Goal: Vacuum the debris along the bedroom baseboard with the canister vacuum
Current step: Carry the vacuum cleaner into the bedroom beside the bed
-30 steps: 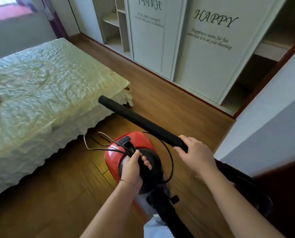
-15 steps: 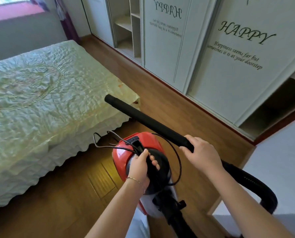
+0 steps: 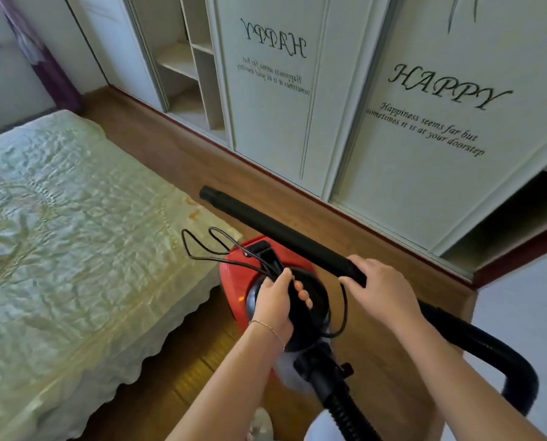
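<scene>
Vacuum (image 3: 234,281) handle gripped, wand (image 3: 278,232) held

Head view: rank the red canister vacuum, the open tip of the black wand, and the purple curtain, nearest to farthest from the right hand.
1. Red canister vacuum, just left of the right hand.
2. Black wand's open tip, farther ahead-left.
3. Purple curtain, far left corner.

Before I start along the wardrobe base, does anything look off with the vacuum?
Yes: the cord hangs in loose loops off the top of the canister, bunched under the left hand at the handle. The wand, held by the right hand, ends in a bare tube with no floor nozzle.
</scene>
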A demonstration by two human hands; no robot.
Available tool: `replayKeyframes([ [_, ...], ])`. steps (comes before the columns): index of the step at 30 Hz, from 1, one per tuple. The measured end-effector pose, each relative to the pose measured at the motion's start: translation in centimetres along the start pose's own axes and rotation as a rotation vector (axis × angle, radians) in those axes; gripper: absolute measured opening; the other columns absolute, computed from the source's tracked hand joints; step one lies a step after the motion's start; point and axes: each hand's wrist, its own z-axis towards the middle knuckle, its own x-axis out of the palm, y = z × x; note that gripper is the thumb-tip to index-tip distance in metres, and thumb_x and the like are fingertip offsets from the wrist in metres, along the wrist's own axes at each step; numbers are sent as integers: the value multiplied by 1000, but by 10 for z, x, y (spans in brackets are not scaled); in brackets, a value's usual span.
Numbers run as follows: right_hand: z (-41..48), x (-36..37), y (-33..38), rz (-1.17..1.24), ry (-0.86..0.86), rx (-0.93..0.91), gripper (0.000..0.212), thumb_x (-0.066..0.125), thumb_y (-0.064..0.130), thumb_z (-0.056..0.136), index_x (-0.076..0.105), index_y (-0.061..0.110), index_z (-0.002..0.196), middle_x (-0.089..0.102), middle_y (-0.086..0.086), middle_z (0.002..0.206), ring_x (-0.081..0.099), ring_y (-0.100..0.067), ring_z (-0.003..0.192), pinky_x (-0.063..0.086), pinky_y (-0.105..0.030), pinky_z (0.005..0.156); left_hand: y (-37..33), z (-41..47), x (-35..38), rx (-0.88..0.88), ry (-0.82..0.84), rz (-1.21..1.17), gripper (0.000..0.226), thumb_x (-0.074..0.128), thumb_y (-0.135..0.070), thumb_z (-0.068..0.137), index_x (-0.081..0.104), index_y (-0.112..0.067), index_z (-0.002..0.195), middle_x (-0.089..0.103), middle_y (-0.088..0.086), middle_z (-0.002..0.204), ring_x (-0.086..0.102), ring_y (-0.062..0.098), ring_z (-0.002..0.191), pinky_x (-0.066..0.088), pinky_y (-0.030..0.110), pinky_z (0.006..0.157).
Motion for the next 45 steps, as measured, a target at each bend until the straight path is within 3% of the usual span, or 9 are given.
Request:
replayKeyframes([
  [13, 241, -14, -48, 78, -18, 28, 47, 52, 46, 91, 51, 24, 132, 64, 6, 108, 63, -14, 92, 54, -28, 73, -91, 203, 102, -71, -27, -42, 12, 45, -18, 97, 39, -15, 107, 47, 3, 55, 46, 12, 37, 42, 23, 38],
  [19, 361, -44, -63, 64, 15, -52, 47, 51, 42, 93, 50, 21, 134, 63, 1, 118, 60, -17, 102, 46, -25, 73, -152, 280, 163, 8, -61, -47, 19, 42, -18, 98, 42, -9, 81, 44, 3, 53, 43, 12, 36, 40, 23, 37],
  [21, 399, -48, -64, 50, 24, -73, 47, 50, 44, 93, 50, 21, 134, 64, 0, 116, 61, -18, 99, 42, -24, 69, -172, 299, 175, 40, -62, -61, 20, 42, -18, 98, 42, -10, 80, 44, 3, 55, 43, 12, 37, 40, 24, 37],
  [25, 471, -47, -55, 76, 55, -113, 50, 50, 46, 92, 48, 21, 136, 63, -1, 120, 62, -19, 102, 48, -27, 77, -209, 339, 192, 73, -73, -94, 15, 43, -19, 98, 43, -10, 85, 44, 3, 57, 44, 13, 39, 42, 24, 39],
  [29, 540, -43, -33, 89, 65, -182, 43, 51, 42, 93, 52, 21, 129, 64, -2, 110, 61, -19, 96, 44, -24, 71, -247, 390, 195, 88, -105, -142, 14, 44, -19, 97, 44, -10, 87, 46, 2, 55, 46, 13, 39, 43, 24, 39],
  [33, 620, -34, -5, 81, 83, -236, 37, 53, 41, 91, 56, 20, 122, 64, -4, 103, 62, -23, 93, 48, -30, 71, -300, 451, 190, 95, -129, -213, 13, 45, -19, 96, 44, -10, 87, 45, 3, 55, 47, 13, 38, 44, 25, 38],
  [37, 713, -28, 42, 43, 87, -315, 28, 54, 40, 91, 58, 18, 109, 53, 4, 81, 49, -15, 71, 31, -20, 53, -370, 504, 183, 110, -159, -266, 16, 45, -20, 96, 46, -10, 84, 47, 2, 54, 47, 12, 38, 44, 25, 38],
  [45, 868, -21, 170, 64, 116, -482, 25, 55, 38, 90, 58, 18, 105, 52, 4, 78, 52, -15, 70, 36, -25, 59, -512, 581, 166, 219, -217, -291, 14, 44, -20, 97, 48, -12, 87, 49, 1, 54, 46, 12, 41, 43, 25, 40],
])
